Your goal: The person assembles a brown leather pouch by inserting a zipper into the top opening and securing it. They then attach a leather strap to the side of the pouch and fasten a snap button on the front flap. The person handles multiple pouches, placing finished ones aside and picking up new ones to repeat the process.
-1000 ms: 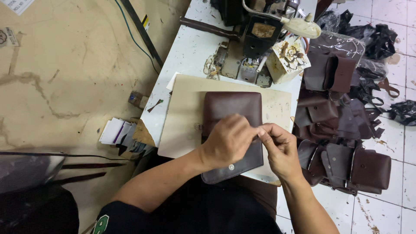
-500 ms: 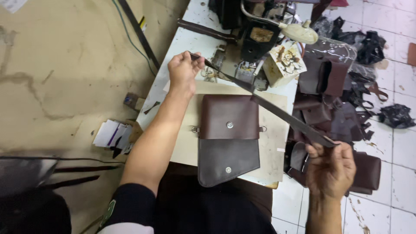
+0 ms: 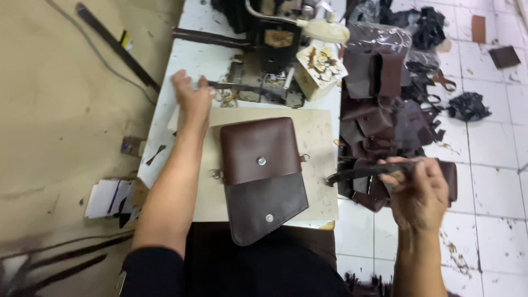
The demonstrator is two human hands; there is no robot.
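Strap (image 3: 366, 170) gripped in right hand (image 3: 421, 190), left hand (image 3: 192, 99) pinching another strap (image 3: 242, 87); pouch (image 3: 264, 173) lies unattached on bench (image 3: 181, 60).

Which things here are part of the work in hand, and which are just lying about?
In hand:
- left hand on a dark strap end
- right hand with a grip on a dark strap
- brown leather pouch on the cutting board

Lying about:
- pile of leather pieces
- sewing machine
- paper scraps
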